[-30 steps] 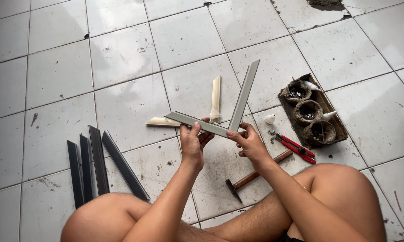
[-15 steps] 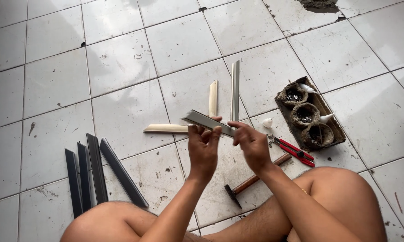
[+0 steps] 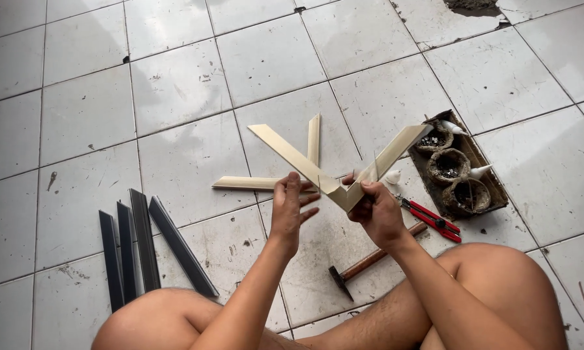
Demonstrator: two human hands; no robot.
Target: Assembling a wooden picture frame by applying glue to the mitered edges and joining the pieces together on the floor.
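Two pale strips held as a V above the tiled floor.

Head view: the joined strips [image 3: 334, 165] are pinched at their corner by the right hand [image 3: 377, 210], fingers closed on it; both long arms run up and away from the grip. The left hand [image 3: 290, 210] is just beside the corner, fingers loosely spread, holding nothing. A hammer [image 3: 369, 262] and dark strips [image 3: 146, 249] are seen on the floor [image 3: 175, 84] below.

White tiled floor [image 3: 175, 84], grubby in spots, carries four dark moulding strips [image 3: 143, 249], two pale moulding strips [image 3: 266, 183], a hammer [image 3: 369, 262], red pliers [image 3: 434, 220] and a wooden tray [image 3: 483, 172] of small bowls.
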